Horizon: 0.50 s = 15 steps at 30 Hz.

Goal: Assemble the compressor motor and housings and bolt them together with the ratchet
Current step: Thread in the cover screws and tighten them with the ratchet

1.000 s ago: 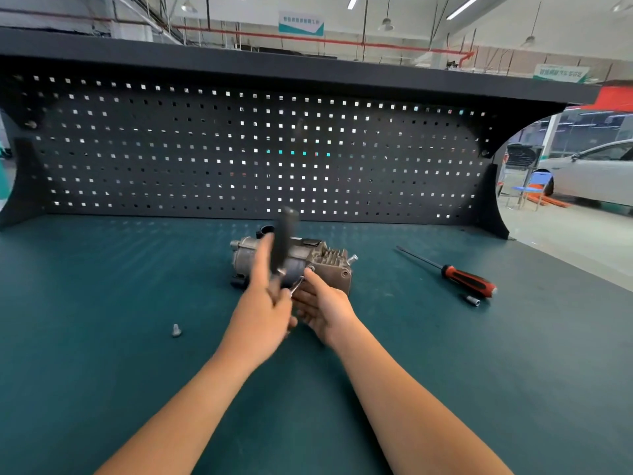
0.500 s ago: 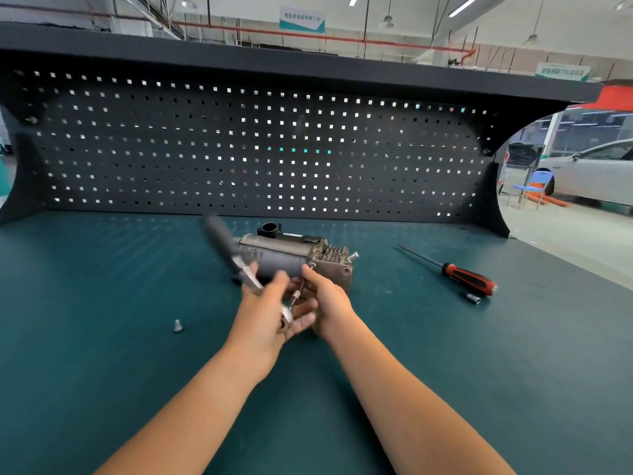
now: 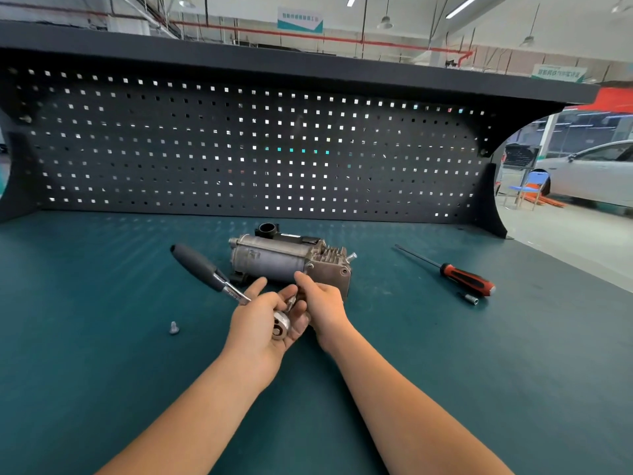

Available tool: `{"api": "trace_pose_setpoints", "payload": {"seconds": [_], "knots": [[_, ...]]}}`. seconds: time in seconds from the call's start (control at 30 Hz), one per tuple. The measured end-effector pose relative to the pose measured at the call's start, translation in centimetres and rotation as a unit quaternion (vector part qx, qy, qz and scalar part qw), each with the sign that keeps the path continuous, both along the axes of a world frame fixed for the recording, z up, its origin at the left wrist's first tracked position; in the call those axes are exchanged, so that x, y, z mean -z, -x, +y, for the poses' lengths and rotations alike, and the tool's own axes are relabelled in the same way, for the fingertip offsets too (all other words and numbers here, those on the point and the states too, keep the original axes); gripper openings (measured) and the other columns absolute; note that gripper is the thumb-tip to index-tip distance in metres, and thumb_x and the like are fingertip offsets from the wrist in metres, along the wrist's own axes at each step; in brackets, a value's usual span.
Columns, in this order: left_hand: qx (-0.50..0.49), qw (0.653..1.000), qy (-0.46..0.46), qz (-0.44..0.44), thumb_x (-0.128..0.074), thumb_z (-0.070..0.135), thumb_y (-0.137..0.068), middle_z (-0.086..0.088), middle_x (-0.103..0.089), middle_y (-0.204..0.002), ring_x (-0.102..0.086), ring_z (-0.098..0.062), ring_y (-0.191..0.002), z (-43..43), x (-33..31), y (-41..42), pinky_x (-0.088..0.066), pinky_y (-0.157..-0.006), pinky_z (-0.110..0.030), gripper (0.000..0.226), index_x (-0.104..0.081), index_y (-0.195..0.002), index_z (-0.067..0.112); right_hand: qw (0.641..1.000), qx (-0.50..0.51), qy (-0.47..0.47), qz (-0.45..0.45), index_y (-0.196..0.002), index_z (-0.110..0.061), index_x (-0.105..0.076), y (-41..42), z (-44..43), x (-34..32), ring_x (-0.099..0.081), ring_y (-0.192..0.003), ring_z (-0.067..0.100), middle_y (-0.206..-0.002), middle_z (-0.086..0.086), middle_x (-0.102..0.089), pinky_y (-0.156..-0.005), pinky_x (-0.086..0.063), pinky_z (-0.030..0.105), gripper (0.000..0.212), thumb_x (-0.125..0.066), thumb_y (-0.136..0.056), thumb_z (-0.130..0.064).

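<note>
While gripping the ratchet [image 3: 200,267] in the left hand [image 3: 255,325], pinched a small metal piece [image 3: 291,301] in the right hand [image 3: 323,305]. Worked mid-frame beside the compressor [image 3: 274,258], presumably to bolt it.

Ratchet [image 3: 205,269] handle swung from upright to leftward (left hand [image 3: 260,320] gripping).

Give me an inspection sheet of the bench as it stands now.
Surface: teal bench mat, flat.
Job's things: compressor lying mid-bench; ratchet handle pointing far-left; loose bolt left of the hands.
Clutter: screwdriver and small socket, right side.
Hands: left hand holds the ratchet head; right hand at a small metal piece beside it, grip unclear.
Cables: nothing seen.
Surroundings: pegboard behind; white car and blue chair beyond.
</note>
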<state>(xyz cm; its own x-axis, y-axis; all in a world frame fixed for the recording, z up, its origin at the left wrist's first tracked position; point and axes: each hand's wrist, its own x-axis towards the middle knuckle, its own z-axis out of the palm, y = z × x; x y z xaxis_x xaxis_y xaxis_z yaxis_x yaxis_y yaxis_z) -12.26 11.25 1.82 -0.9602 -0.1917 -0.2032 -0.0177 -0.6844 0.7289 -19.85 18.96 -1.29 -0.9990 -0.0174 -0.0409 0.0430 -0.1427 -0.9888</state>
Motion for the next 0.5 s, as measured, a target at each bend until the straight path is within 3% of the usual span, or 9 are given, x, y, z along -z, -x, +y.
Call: {"api": "trace_pose_setpoints", "payload": {"seconds": [0.23,0.5], "knots": [[0.001,0.999,-0.041,-0.010,-0.030,-0.011,-0.085,-0.013,-0.064,-0.083,-0.059,-0.016,-0.046,-0.75,-0.02,0.34,-0.048,-0.040,-0.018,0.059,-0.035,-0.136,0.019,0.999,0.007,0.010,0.046,-0.062,-0.014,-0.062,0.24,0.23,0.14,-0.056,-0.046,0.004,-0.049,-0.008,-0.061,-0.057,-0.046,0.024,0.032,-0.060,-0.089,-0.031],[0.000,0.995,-0.102,-0.011,-0.027,-0.009,-0.086,-0.015,-0.061,-0.084,-0.059,-0.015,-0.039,-0.46,0.28,0.48,-0.050,-0.040,-0.019,0.036,-0.043,-0.108,0.014,0.999,-0.008,0.013,0.050,-0.060,-0.015,-0.058,0.24,0.32,0.22,-0.054,-0.042,0.001,-0.045,-0.010,-0.057,-0.053,-0.043,0.022,0.033,-0.060,-0.089,-0.030]]}}
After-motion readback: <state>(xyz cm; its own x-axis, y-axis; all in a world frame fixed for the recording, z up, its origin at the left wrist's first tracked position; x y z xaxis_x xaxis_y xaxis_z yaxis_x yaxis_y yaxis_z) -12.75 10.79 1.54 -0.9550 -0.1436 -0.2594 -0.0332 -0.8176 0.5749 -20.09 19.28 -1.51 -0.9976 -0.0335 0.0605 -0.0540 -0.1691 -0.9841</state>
